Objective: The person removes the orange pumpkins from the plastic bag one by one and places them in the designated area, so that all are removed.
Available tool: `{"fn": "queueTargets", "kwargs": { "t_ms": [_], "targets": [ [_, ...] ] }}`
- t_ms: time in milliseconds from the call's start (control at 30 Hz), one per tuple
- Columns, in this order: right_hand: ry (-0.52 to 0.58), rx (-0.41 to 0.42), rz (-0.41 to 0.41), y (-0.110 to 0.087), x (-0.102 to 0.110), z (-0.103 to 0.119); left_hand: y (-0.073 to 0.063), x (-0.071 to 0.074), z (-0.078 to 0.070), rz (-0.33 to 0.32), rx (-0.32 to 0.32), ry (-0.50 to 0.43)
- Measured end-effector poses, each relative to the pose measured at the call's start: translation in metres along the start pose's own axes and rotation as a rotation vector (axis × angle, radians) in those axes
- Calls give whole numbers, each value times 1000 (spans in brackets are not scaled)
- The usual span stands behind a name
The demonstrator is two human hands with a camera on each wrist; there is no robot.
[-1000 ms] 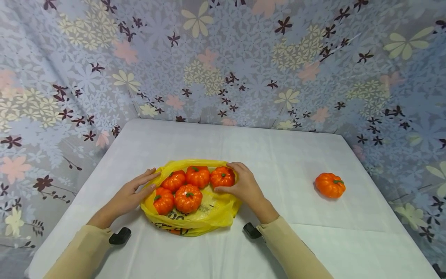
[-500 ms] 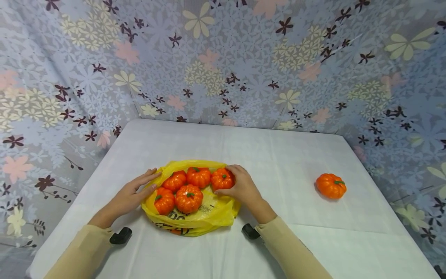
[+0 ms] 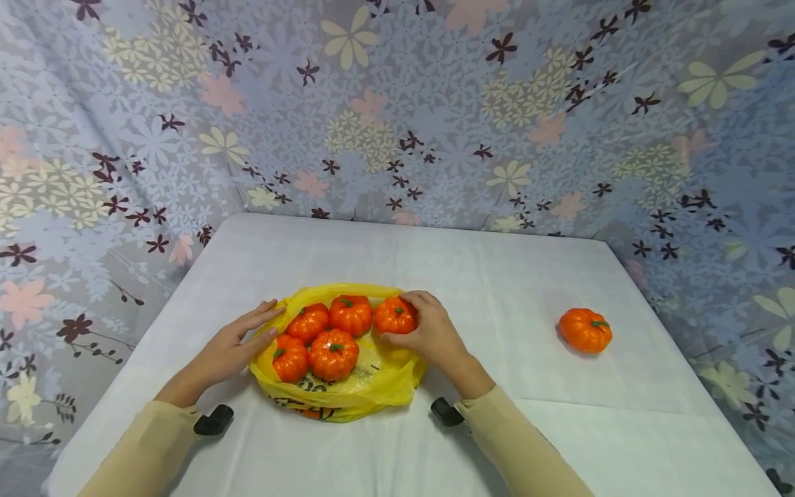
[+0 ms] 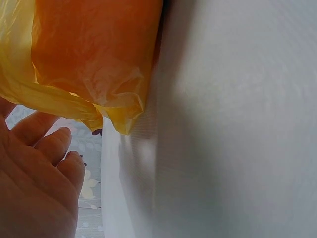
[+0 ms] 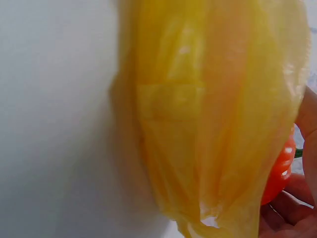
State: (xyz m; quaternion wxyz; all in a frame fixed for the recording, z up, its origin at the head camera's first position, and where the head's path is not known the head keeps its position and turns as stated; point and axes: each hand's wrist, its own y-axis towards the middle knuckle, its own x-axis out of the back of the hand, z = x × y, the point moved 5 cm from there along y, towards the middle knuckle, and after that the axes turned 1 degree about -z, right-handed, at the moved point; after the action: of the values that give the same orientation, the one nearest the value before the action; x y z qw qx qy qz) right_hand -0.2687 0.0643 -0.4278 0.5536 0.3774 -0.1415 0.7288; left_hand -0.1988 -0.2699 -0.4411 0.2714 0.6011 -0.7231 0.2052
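Observation:
In the head view a yellow plastic bag (image 3: 373,393) lies with its mouth spread wide, and several small orange pumpkins with green stems sit inside, one of them a front pumpkin (image 3: 334,355). My right hand (image 3: 437,336) curls its fingers and thumb round the rightmost pumpkin (image 3: 395,315) at the bag's right side. That pumpkin (image 5: 278,178) shows partly behind the bag in the right wrist view. Along the bag's left rim rests my left hand (image 3: 226,348), its fingers extended. The left wrist view shows the left hand (image 4: 42,168) beside the bag (image 4: 94,64), with relaxed fingers.
One more orange pumpkin (image 3: 585,330) lies apart on the right side of the white-covered table (image 3: 497,290). Floral cloth (image 3: 397,124) hangs behind the table and along its sides. A black device (image 3: 214,420) is at the left wrist, another black device (image 3: 447,412) at the right.

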Motion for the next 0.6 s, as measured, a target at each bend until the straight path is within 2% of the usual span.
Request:
{"fn": "queueTargets", "kwargs": {
  "t_ms": [333,600],
  "targets": [
    [46,28,-61,-2,26,9,1,-2,0,0,9,-2],
    [46,17,-132,-2,57,1,-1,-1,-1,-2,18,3]
  ]
}}
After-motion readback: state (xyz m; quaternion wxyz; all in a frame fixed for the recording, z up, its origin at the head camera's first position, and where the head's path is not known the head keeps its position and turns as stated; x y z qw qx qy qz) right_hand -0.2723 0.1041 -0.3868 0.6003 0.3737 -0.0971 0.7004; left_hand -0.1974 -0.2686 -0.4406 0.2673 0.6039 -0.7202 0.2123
